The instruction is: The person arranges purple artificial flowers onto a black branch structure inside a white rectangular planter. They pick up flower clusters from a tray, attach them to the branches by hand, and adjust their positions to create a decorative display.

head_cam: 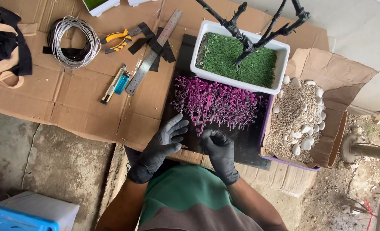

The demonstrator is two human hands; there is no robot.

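Both my hands wear black gloves and rest on a black board (245, 141) in front of me. My left hand (164, 141) lies flat with fingers spread, just left of a pile of purple artificial flower sprigs (217, 102). The fingers of my right hand (217, 145) are curled at the near edge of the sprigs, pinching a sprig stem. Behind the sprigs stands a white rectangular planter (241, 81) lined with green artificial grass, with a black wrapped branch frame (258, 30) rising from it.
A cardboard box of gravel and white pebbles (297, 115) sits at right. On the flattened cardboard (70, 98) lie a wire coil (72, 40), yellow pliers (117, 40), a steel ruler (153, 53), a utility knife (111, 85), a blue lighter (122, 82) and black tape strips. A blue crate (6, 218) is at bottom left.
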